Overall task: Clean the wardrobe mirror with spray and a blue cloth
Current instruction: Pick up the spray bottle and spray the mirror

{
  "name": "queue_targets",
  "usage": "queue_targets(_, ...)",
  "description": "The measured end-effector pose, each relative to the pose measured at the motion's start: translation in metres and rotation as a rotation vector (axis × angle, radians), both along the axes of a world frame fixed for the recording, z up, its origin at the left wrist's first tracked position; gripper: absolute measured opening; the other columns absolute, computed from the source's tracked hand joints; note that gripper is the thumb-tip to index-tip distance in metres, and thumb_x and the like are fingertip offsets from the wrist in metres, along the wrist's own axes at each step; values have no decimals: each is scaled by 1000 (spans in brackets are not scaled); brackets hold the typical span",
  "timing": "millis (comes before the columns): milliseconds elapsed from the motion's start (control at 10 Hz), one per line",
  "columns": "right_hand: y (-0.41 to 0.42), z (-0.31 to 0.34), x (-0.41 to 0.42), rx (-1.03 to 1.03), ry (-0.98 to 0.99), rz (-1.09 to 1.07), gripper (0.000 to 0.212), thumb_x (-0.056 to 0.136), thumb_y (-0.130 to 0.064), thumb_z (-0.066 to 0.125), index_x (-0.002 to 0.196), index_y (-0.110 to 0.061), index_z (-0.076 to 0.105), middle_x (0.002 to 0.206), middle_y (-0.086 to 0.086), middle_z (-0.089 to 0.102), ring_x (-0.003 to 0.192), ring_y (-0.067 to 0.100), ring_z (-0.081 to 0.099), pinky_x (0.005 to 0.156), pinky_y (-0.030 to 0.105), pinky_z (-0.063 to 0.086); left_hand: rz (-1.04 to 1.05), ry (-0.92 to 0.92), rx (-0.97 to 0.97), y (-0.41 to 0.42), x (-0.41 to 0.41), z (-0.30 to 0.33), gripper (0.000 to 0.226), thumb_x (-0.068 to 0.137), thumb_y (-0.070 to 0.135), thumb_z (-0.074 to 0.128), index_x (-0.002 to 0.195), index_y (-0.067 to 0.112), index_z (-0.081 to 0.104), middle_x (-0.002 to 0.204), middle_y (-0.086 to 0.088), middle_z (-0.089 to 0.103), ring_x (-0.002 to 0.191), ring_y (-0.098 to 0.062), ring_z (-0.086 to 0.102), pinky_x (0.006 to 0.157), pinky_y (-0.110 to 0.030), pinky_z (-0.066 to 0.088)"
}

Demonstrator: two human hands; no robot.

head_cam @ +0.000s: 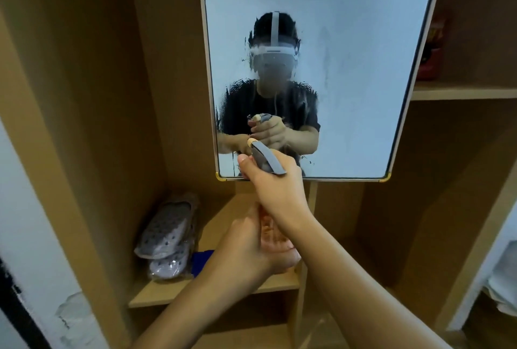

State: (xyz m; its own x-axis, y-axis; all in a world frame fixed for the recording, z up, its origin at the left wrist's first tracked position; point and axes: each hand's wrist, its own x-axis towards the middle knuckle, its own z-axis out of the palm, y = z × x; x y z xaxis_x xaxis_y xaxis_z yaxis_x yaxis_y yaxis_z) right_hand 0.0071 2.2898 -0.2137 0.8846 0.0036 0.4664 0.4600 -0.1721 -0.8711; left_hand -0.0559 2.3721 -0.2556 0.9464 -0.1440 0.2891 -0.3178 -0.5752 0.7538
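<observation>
The spray bottle [265, 162] had a grey head with a pale tan nozzle tip, and a clear, faintly orange body; the mirror [349, 55] reflected pale blue-white, streaked with wet droplets, in a light frame with yellow bottom corners; the wardrobe [92, 97] was tan wood; the slippers [167, 228] were pale grey-lilac, dotted with dark holes; the cloth [202, 260] beside them was deep blue; a red object [432, 49] with dark markings sat on the upper shelf.

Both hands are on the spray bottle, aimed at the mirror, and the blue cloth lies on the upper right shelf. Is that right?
Not quite. The head view shows the blue cloth on the lower left shelf, beside the slippers. Both hands do hold the spray bottle aimed at the mirror.
</observation>
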Motion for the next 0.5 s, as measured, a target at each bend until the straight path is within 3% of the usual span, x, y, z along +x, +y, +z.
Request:
queue_targets(100,7,-4,0,-1,16,-19,24,92,-32,63,85,-9,67,78,11,68,78,28,65,70,33,55,-5,11,3,6,0,-6,59,68,21,84,119,23,53,93,13,63,86,-6,63,70,-8,48)
queue_targets(200,11,-6,-3,45,67,-45,24,91,-32,66,79,-11,67,73,13,67,73,37,64,71,51,57,-19,-17,81,3,-1,-1,56,77,27,77,123,28,45,99,15,61,96,-6,61,72,-8,46)
queue_targets(300,11,-6,-2,80,73,-82,26,90,-32,67,77,-11,66,68,11,63,64,30,59,69,53,56,-42,-20,61,6,1,-1,61,76,27,79,128,22,46,107,10,63,90,-2,59,76,-6,46)
queue_targets(400,4,0,-3,96,20,-86,26,91,-31,66,81,-8,69,73,12,69,72,28,67,71,46,58,-106,-21,-2,10,5,-1,63,70,31,82,124,26,50,97,16,61,87,2,60,76,-7,47)
queue_targets(500,-14,10,-2,159,60,-24,19,92,-27,66,91,-9,71,85,12,73,83,24,71,79,37,59,-220,45,-60,8,14,7,51,72,38,79,113,35,49,107,14,64,97,0,63,85,-23,54)
